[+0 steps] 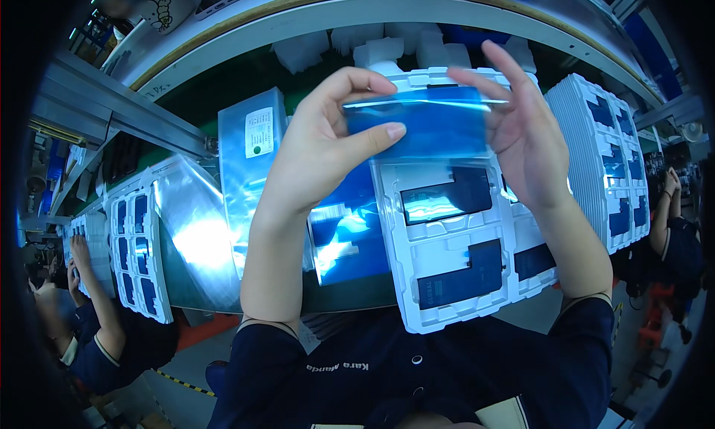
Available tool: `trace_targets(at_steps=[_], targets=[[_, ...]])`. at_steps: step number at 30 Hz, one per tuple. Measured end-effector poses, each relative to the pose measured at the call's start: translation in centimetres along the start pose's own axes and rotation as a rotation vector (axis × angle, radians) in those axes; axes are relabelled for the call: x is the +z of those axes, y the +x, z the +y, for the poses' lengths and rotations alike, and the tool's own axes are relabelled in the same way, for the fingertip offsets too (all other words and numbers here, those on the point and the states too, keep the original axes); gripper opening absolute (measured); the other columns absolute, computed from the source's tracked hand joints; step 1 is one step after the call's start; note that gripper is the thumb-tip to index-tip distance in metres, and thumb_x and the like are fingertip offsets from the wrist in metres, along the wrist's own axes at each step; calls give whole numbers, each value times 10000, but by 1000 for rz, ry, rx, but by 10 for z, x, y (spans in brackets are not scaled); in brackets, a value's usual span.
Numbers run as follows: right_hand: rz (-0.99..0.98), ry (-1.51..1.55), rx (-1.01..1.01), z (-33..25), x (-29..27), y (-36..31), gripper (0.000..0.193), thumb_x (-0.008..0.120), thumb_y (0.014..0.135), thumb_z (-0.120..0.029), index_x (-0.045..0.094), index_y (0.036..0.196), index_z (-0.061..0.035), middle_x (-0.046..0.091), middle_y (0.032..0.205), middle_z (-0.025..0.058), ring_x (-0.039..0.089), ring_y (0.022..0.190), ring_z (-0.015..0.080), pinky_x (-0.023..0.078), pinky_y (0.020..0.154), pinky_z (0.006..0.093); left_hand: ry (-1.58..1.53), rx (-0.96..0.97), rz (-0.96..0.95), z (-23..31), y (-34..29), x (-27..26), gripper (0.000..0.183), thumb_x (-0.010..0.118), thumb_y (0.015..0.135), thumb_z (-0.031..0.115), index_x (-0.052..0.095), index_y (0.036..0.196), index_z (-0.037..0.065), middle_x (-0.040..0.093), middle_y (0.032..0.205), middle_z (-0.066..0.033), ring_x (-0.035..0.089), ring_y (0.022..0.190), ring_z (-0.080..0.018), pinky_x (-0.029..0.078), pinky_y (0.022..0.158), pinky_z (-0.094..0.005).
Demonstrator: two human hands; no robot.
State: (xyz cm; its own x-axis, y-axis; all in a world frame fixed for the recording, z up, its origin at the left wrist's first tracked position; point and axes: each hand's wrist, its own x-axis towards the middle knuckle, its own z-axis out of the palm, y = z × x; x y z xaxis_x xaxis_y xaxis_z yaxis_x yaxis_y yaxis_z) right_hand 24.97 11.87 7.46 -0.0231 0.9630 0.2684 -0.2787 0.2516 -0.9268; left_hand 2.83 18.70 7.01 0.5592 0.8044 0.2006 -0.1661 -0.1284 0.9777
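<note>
My left hand point(320, 142) pinches a translucent blue plastic film point(439, 127) by its left end, the thumb on the near face and the fingers behind. At the film's right end my right hand point(535, 142) has its fingers spread and slightly blurred, with no grip on it visible. Below the film lies a white moulded tray point(397, 269) with flat black L-shaped pieces that look like phone batteries point(462, 275). One of them, a shiny-faced battery point(443, 204), sits nearest under the film. More glossy blue film point(350, 261) rests on the bench left of the tray.
A tall stack of filled white trays point(581, 161) stands at the right. To the left are a labelled clear plastic pack point(242, 179), clear sheets point(194, 239) and another filled tray point(153, 280). White foam-like blocks point(302, 51) line the back under a shelf edge point(313, 30). Co-workers sit at both sides.
</note>
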Motion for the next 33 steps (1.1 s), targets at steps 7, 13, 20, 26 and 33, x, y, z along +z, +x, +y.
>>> trace_targets(at_steps=[7, 13, 20, 26, 33], targets=[[-44, -308, 144, 1, 1, -2, 281, 738, 792, -109, 627, 1032, -13, 651, 922, 68, 621, 865, 113, 519, 758, 243, 210, 110, 48, 2, -7, 3, 196, 712, 786, 56, 601, 945, 34, 618, 862, -28, 602, 811, -80, 474, 711, -209], [15, -239, 12, 2, 2, -4, 230, 711, 817, -106, 634, 1016, -21, 660, 928, 70, 627, 861, 119, 511, 795, 253, 203, 136, 156, 10, -9, 11, 187, 758, 777, 160, 654, 769, 5, 649, 696, -39, 601, 636, -76, 461, 585, -192], [111, -280, -104, -1, 1, -5, 207, 678, 847, -118, 628, 1028, -31, 662, 899, 55, 629, 829, 106, 515, 763, 252, 410, 160, 161, 5, -13, 5, 283, 825, 697, 227, 642, 655, 15, 602, 568, -8, 541, 503, -40, 373, 472, -158], [156, -263, -114, -22, -15, 1, 209, 625, 890, -135, 583, 1070, -38, 653, 876, 43, 627, 741, 85, 513, 627, 209, 563, 161, 79, 12, -13, 7, 214, 811, 686, 129, 661, 780, 8, 608, 617, 3, 549, 543, -28, 386, 491, -153], [291, -540, -4, -23, -85, 0, 281, 640, 859, -89, 549, 1122, -47, 618, 922, 14, 554, 781, 55, 429, 625, 189, 134, 173, 171, 19, -17, -23, 135, 713, 782, 111, 668, 864, 14, 637, 736, -21, 520, 570, -16, 363, 515, -147]])
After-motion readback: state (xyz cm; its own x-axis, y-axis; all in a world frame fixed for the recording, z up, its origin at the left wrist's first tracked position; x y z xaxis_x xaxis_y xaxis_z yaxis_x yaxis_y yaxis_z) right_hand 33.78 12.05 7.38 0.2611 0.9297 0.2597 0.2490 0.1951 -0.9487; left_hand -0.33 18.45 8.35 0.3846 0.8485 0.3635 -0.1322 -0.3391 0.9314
